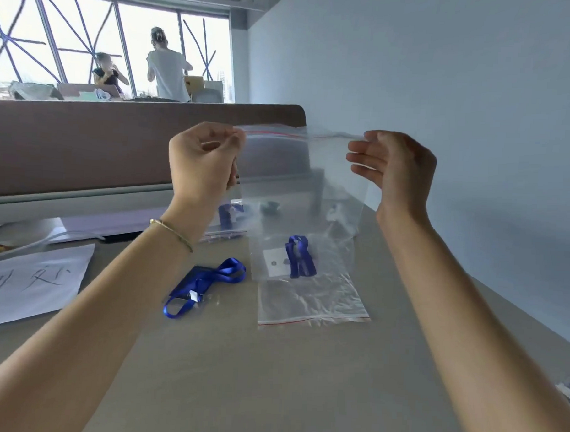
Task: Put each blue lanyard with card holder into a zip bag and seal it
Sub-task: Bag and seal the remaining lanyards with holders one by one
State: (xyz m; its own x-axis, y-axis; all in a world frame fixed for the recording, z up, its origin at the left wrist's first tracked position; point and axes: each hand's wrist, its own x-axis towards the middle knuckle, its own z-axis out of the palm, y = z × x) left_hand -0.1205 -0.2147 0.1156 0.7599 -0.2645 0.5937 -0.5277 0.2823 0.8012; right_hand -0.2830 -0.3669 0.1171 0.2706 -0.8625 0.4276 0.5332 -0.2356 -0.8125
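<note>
Landmark: the held zip bag [303, 184], raised in the air above the table [270, 378], hanging mouth-up with its red-lined zip strip running side to side between the two hands. Left of it, the left hand [203, 156] pinches the strip's left corner, fingers curled. Below and to the left of the bag, a loose blue lanyard with card holder [205, 286] lies on the table, long axis slanting from near-left to far-right, well apart from both hands and closer to the left one. Directly below the bag, a filled zip bag [310, 282] rests flat with a lanyard inside, red strip toward the viewer. At the bag's right corner, the right hand [392, 168] pinches the strip, lower fingers straight and spread. Judgement: mouth must be parted next, then the left hand likely drops down-left for the loose lanyard. Whether the strip is already open, cannot tell.
</note>
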